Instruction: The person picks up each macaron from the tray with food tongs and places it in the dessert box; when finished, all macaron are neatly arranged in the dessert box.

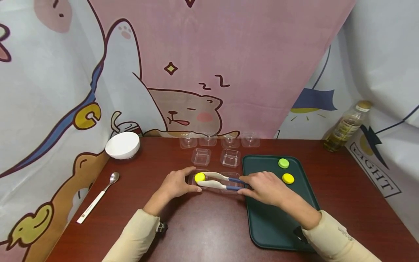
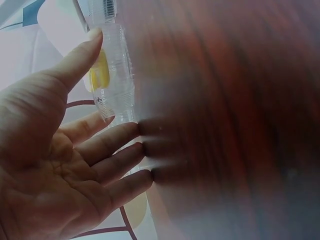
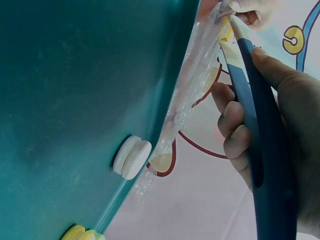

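My right hand (image 1: 266, 187) grips tongs (image 1: 234, 188) with blue handles and cream tips. At the tips is a yellow macaron (image 1: 200, 177), inside a clear plastic container (image 2: 120, 75). The left hand (image 1: 176, 184) holds this container between thumb and index finger, on opposite sides; its other fingers reach out straight over the table. Right of that container, a second clear one (image 1: 230, 174) lies partly under the tongs. On the dark green tray (image 1: 278, 218) are a green macaron (image 1: 283, 163), another yellow one (image 1: 288, 178) and a whitish one (image 3: 132, 157), which the right hand hides in the head view.
Two more open containers (image 1: 201, 157) stand behind, with several clear lids (image 1: 188, 141) along the back edge. A white bowl (image 1: 122, 145) and a spoon (image 1: 98, 198) are at the left. An oil bottle (image 1: 347, 127) stands in the back right corner.
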Tool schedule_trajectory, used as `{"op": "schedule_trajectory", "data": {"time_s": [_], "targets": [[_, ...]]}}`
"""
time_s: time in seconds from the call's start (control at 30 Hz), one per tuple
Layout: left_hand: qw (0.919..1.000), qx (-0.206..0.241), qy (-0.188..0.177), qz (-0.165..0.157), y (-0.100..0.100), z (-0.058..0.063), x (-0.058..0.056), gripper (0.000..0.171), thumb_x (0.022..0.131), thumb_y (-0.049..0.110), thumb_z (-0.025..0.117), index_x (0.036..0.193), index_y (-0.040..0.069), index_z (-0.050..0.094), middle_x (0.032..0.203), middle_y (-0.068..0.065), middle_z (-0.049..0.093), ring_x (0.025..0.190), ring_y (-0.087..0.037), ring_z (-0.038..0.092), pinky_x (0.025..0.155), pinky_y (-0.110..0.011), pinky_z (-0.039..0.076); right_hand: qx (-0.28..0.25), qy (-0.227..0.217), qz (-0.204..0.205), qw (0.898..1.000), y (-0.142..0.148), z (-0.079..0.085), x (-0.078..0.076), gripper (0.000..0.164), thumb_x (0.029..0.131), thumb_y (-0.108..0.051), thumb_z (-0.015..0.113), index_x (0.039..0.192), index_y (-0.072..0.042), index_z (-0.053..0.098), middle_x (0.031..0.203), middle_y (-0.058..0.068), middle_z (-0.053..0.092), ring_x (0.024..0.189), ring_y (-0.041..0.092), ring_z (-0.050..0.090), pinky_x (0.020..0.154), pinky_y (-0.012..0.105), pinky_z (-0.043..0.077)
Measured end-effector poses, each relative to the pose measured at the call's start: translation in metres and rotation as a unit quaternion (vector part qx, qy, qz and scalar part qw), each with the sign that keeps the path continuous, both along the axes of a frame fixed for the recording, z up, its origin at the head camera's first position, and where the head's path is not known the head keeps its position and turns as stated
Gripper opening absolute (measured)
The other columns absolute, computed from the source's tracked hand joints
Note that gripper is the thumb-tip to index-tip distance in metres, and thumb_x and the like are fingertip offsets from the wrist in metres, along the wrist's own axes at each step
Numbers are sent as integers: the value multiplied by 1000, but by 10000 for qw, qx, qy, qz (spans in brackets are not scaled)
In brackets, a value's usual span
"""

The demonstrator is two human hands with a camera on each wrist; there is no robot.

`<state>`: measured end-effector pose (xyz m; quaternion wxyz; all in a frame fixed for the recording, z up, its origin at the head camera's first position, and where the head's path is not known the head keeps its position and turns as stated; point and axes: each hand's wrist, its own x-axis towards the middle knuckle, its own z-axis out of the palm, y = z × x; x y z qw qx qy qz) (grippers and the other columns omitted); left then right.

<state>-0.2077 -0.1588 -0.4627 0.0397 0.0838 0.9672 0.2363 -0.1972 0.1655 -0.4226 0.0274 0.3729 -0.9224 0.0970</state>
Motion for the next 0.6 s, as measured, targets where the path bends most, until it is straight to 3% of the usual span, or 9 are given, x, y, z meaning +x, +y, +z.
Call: {"op": "schedule_trajectory", "data": {"time_s": [0.6], "targets": [[9999,86,55,-18,0,-2,0,84,70,52,90,141,19,61,131,-10,70,117,-32,67,99,-48,53,-36,-193,-42,9998,2,1,1,43,92,-42,73,119,-8,74,89,-2,75,56,-2,44,50,17,37]]}}
